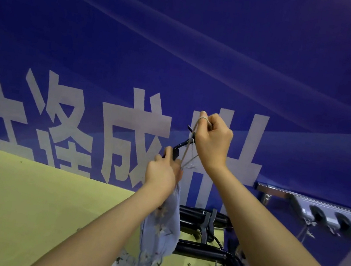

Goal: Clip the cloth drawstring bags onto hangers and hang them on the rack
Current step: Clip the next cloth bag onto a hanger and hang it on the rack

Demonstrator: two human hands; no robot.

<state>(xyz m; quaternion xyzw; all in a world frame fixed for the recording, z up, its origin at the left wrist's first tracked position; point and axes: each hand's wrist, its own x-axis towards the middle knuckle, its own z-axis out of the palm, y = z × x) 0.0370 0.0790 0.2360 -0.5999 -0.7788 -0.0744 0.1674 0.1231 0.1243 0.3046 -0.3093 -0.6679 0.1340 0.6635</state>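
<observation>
Fingers (167, 154) pinch hanger (180, 145); right hand (213, 139) lifts drawstring (187, 148).

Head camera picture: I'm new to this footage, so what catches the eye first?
The big blue banner with white characters fills the background. At centre, the left hand grips a black hanger clip and a pale blue drawstring bag, while the right hand pulls its cord upward. More black hangers lie on the yellow table below.
</observation>
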